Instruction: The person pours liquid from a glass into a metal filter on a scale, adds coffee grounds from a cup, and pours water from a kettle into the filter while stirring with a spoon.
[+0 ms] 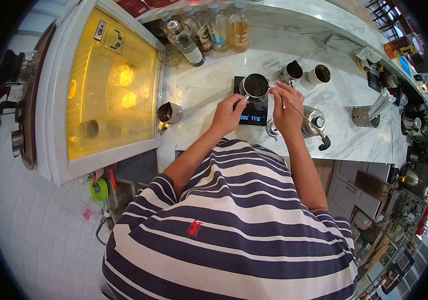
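Observation:
A round metal cup [255, 88] with dark contents stands on a black digital scale [253, 118] with a lit blue display. My left hand [228, 116] is closed on the cup's near left side, thumb and fingers at its handle. Between the fingers of my right hand [288, 111] is a thin bar spoon [294, 106] with a twisted shaft, its lower end reaching into the cup. Close by on the right is a steel kettle [315, 121] with a black handle. A small round metal lid-like piece [272, 128] lies near my right wrist.
Behind the cup are a metal pitcher [293, 71] and a cup of dark grounds [322, 74]. Several bottles [214, 30] line the back left. A steel pitcher [169, 113] stands beside a yellow-lit glass-door cabinet [114, 85]. A perforated holder [365, 116] sits at right.

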`<action>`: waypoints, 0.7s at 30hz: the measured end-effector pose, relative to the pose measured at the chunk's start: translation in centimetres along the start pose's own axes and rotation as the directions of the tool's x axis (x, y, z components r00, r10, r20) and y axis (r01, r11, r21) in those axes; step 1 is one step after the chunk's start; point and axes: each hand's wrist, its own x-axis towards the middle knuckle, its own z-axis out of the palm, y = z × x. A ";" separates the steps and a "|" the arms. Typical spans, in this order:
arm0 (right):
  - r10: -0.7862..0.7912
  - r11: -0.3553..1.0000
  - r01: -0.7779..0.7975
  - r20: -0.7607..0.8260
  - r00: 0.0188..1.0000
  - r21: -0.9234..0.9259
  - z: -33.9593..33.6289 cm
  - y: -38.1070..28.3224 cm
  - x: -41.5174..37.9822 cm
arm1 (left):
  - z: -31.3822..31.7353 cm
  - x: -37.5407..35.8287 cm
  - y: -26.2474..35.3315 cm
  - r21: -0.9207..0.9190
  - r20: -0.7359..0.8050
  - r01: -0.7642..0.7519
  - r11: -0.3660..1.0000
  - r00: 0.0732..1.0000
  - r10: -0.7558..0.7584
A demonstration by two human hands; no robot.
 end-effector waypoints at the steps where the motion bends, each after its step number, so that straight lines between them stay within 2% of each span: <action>1: 0.003 1.000 -0.003 0.016 1.000 -0.009 -0.3 -0.1 -0.2 | 0.0 0.0 0.0 -0.002 0.001 0.002 1.000 1.000 -0.002; 5: -0.021 1.000 0.020 0.052 0.998 0.021 -0.2 -0.6 -0.7 | 0.0 0.1 0.4 -0.017 0.018 0.028 0.999 0.999 -0.028; 10: -0.018 0.999 0.017 0.012 1.000 0.037 0.6 -0.7 -0.3 | 0.0 0.1 0.5 -0.044 0.027 0.053 0.998 0.998 -0.051; 13: 0.013 1.000 -0.013 -0.003 1.000 0.021 0.2 -0.3 -0.4 | 0.6 0.2 -1.0 -0.193 0.043 0.103 0.976 0.994 -0.097; 17: 0.027 0.999 -0.027 0.009 1.000 -0.026 -0.3 -0.4 -1.2 | 0.6 0.3 -1.0 -0.220 0.057 0.141 0.965 0.990 -0.131; 21: -0.011 1.000 0.011 -0.014 1.000 0.009 0.6 -1.2 -1.5 | 0.8 0.5 -1.3 -0.262 0.062 0.142 0.955 0.990 -0.130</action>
